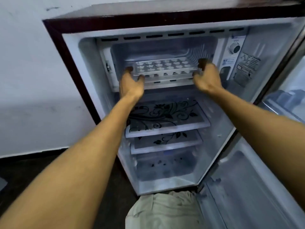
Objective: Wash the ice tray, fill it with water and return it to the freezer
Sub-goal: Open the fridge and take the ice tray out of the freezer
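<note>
A white ice tray (165, 66) with several round-shaped cells lies level inside the freezer compartment (148, 48) at the top of a small open fridge. My left hand (130, 85) holds the tray's left end, with the fingers at its edge and the thumb under the front rim. The tray's right end is held by my right hand (208, 76), fingers curled over the corner and thumb at the front. The cells look pale; I cannot tell whether they hold water.
Below the freezer are two glass shelves (165, 119) with a black floral print and a crisper bin (165, 169). A thermostat dial (234, 47) sits right of the freezer. The fridge door (247, 187) stands open at right. My trouser leg (161, 210) is near the fridge base.
</note>
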